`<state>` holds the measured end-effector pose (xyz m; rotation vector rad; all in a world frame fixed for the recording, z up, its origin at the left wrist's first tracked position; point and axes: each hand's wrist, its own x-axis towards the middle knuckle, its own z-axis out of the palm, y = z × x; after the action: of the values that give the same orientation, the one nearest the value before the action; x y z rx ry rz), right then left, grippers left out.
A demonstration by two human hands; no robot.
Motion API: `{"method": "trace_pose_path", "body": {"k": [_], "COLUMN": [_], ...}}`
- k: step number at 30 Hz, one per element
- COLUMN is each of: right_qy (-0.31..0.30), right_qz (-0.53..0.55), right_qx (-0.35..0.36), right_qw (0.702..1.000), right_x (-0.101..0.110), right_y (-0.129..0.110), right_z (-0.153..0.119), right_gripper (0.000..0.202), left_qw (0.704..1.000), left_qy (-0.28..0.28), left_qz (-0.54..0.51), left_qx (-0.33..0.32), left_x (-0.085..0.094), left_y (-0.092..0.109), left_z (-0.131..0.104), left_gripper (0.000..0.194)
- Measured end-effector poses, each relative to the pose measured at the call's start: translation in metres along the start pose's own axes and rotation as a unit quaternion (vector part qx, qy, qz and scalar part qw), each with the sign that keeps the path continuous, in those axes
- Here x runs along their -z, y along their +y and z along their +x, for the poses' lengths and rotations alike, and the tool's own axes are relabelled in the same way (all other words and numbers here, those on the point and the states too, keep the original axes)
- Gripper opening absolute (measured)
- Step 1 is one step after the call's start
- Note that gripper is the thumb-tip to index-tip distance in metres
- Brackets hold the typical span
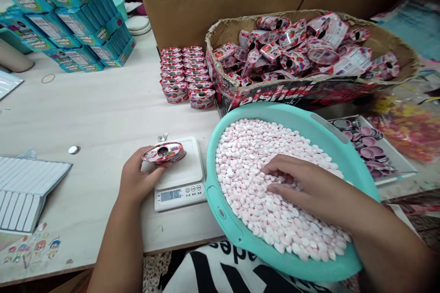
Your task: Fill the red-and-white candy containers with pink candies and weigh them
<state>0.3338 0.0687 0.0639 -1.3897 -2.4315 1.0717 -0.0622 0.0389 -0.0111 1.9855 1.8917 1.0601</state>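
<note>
Left of centre, the left hand (137, 176) is holding an oval container (175, 151) at the digital scale (192, 160); the right hand (309, 181), fingers slightly parted, is contacting tablets (240, 160).

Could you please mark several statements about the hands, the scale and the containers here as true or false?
1. The right hand has its fingers among the pale tablets in the turquoise basin. True.
2. The left hand is empty. False: it holds a small printed container with an opening in its top, over the scale.
3. The scale's display is blank. False: it shows digits.
4. Rows of similar containers stand beside the open cardboard box. True.
5. The basin is to the left of the scale. False: it is to the right.
</note>
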Motion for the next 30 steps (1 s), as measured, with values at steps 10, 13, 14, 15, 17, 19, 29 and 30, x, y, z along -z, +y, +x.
{"method": "trace_pose_path", "body": {"k": [10, 13, 14, 15, 17, 19, 29, 30], "right_qy": [0.009, 0.013, 0.014, 0.014, 0.014, 0.015, 0.017, 0.017], "right_qz": [0.020, 0.016, 0.016, 0.016, 0.018, 0.018, 0.019, 0.020], "right_qx": [0.013, 0.016, 0.016, 0.016, 0.019, 0.023, 0.016, 0.014], "right_qw": [1.000, 1.000, 1.000, 1.000, 1.000, 0.999, 1.000, 1.000], "right_x": [0.002, 0.002, 0.002, 0.002, 0.001, 0.001, 0.002, 0.003], "right_y": [-0.005, -0.006, -0.006, -0.006, -0.006, -0.005, -0.006, -0.006], "right_z": [-0.002, -0.004, -0.004, -0.005, -0.006, -0.006, -0.008, -0.008], "right_gripper": [0.016, 0.016, 0.016, 0.016, 0.015, 0.014, 0.014, 0.014], "left_qw": [0.939, 0.931, 0.921, 0.910, 0.889, 0.878, 0.850, 0.847], "left_qy": [0.225, 0.121, 0.094, 0.079, 0.074, 0.066, 0.050, 0.053], "left_qz": [0.053, 0.145, 0.171, 0.186, 0.195, 0.193, 0.212, 0.211], "left_qx": [-0.256, -0.311, -0.336, -0.361, -0.407, -0.434, -0.479, -0.485], "left_x": [0.003, 0.001, 0.000, 0.000, 0.000, 0.002, 0.005, 0.005], "left_y": [0.093, 0.110, 0.112, 0.113, 0.113, 0.112, 0.110, 0.110], "left_z": [0.018, 0.033, 0.037, 0.041, 0.046, 0.049, 0.053, 0.053], "left_gripper": [0.049, 0.041, 0.041, 0.041, 0.041, 0.041, 0.045, 0.043]}}
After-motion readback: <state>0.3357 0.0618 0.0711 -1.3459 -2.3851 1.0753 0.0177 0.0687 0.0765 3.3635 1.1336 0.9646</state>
